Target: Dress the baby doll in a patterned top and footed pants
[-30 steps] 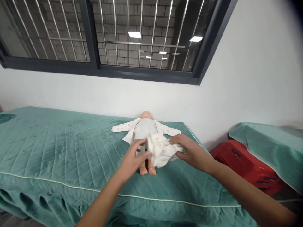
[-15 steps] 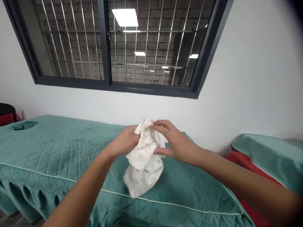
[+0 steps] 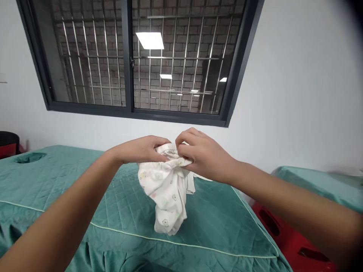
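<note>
White baby pants (image 3: 166, 192) with small printed animals hang above a green quilted bed cover (image 3: 119, 211). Their gathered waistband is at the top, pulled partly apart. On its left side, my left hand (image 3: 146, 148) grips the band, thumb on the near side and fingers partly hidden inside or behind it. My right hand (image 3: 200, 153) pinches the band's right side between bent fingers and thumb. Behind the pants, more white cloth (image 3: 190, 184) shows on the bed; whether it is a separate piece I cannot tell.
A dark-framed window (image 3: 129, 56) with metal bars is set in the white wall (image 3: 292, 94) behind the bed. The cover has a round hole (image 3: 30, 158) at its left end. Red plastic stools (image 3: 286, 238) stand at the right, beside another green-covered surface (image 3: 320, 185).
My hands have risen slightly and shifted on the waistband, which is now turned up and opened. The right fingers have closed onto it. The pants hang longer below, and the view has tilted up.
</note>
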